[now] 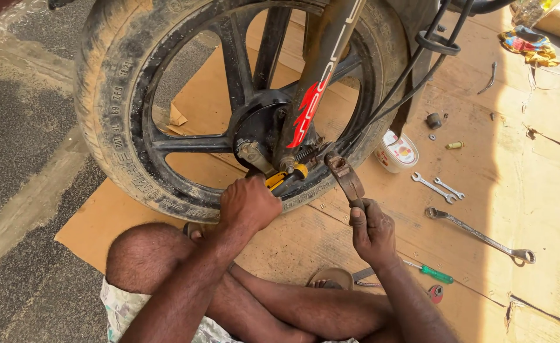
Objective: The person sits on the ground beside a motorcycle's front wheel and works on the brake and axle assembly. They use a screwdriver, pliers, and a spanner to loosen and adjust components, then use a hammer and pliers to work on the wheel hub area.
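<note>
The person sits low on the ground, knees bent, right up close to the wheel [165, 101] of a motorbike, so both hands can reach its middle.

The left hand [248, 204] is closed tight around a tool with a yellow and black handle [286, 176]. The tool points up toward 1 o'clock from the hand, and its tip goes in at the bottom of the fork leg [318, 76], near the wheel's middle. The hand covers most of the tool, so I think it is a screwdriver, but I cannot be sure.

The right hand [372, 232] is wrapped around the handle of a rusty brown hammer [345, 179]. The hammer head is at 11 o'clock from that hand, just beside the yellow tool's end. It is held up and near, likely so it can tap the tool.

Flat cardboard [369, 114] lies under the wheel, and it keeps small parts out of the dirt. On it, at 3 o'clock from the right hand, lie two small spanners [439, 187] and one long spanner [480, 235], all easy to grab. A green screwdriver [429, 272] lies at 4 o'clock, by the right arm. A small white tub [397, 151] sits close to the tyre, at 1 o'clock from the hammer.
</note>
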